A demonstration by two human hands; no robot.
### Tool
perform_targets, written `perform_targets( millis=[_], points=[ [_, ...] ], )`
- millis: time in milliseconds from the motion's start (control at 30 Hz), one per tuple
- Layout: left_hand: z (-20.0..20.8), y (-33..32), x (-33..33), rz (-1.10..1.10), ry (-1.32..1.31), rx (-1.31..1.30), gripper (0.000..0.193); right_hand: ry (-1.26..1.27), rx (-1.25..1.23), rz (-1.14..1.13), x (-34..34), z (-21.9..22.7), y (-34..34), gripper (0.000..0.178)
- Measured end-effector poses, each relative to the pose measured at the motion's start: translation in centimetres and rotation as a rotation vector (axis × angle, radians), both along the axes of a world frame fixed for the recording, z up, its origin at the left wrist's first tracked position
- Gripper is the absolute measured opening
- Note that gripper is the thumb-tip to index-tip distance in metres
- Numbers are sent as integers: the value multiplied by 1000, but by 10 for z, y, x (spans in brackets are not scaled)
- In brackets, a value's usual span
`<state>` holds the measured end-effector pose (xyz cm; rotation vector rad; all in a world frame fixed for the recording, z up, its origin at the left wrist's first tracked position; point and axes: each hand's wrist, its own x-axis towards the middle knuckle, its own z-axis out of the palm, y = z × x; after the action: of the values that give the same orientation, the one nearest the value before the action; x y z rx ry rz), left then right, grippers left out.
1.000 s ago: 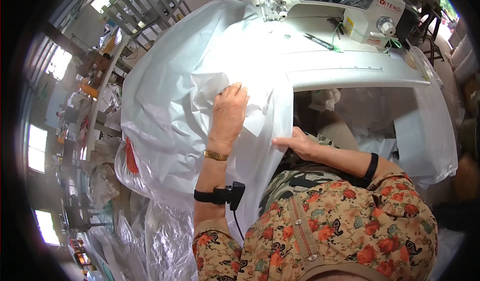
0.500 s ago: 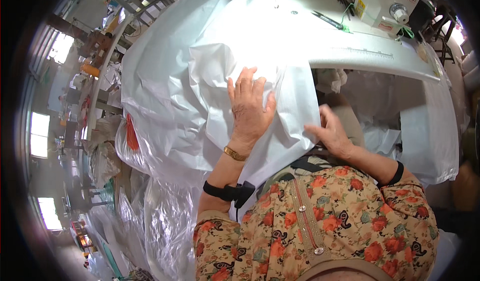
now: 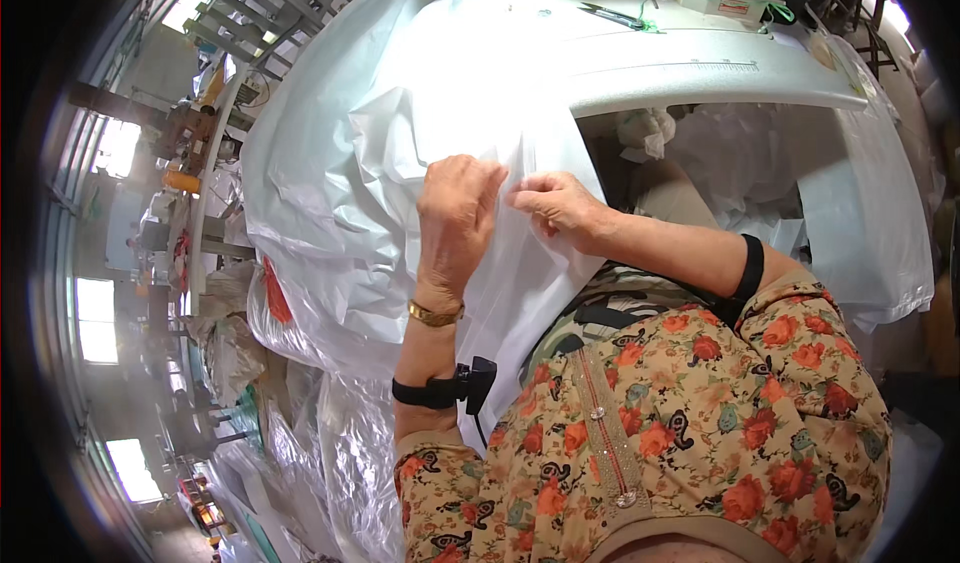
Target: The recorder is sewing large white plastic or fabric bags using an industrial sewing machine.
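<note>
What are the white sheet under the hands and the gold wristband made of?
White sheet: probably thin plastic or coated fabric, softly glossy; it creases sharply and catches light. Gold wristband: likely polished metal, or metal-look; it shows bright glints.

A wide, thin, glossy white sheet (image 3: 385, 233) lies rumpled across the left of the worktop (image 3: 660, 78), draping past its near edge.
</note>
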<state>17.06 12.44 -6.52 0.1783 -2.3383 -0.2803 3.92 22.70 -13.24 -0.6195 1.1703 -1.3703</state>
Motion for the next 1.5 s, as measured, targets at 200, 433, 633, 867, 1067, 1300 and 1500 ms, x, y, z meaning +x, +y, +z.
perform_targets(
  millis=[200, 433, 633, 867, 1067, 1300, 1500],
  points=[
    [-2, -3, 11, -64, -226, 484, 10, 339, -303, 67, 14, 40, 44, 25],
    [-36, 12, 3, 10, -274, 896, 11, 289, -166, 197, 21, 41, 58, 24],
    [-33, 17, 3, -48, -137, 1077, 12, 568, -41, 133, 24, 48, 51, 36],
    [-17, 21, 0, -124, -111, 1191, 10, 644, -190, 105, 31, 45, 47, 22],
    [-6, 30, -2, -18, -36, 1272, 17, 1077, -322, 104, 31, 49, 49, 23],
    [-9, 26, -3, 2, -58, 1212, 20, 1240, -374, -49, 11, 46, 51, 21],
    [-10, 33, -2, 122, -106, 690, 18, 715, -37, -367, -26, -9, 63, 29]
  ],
)
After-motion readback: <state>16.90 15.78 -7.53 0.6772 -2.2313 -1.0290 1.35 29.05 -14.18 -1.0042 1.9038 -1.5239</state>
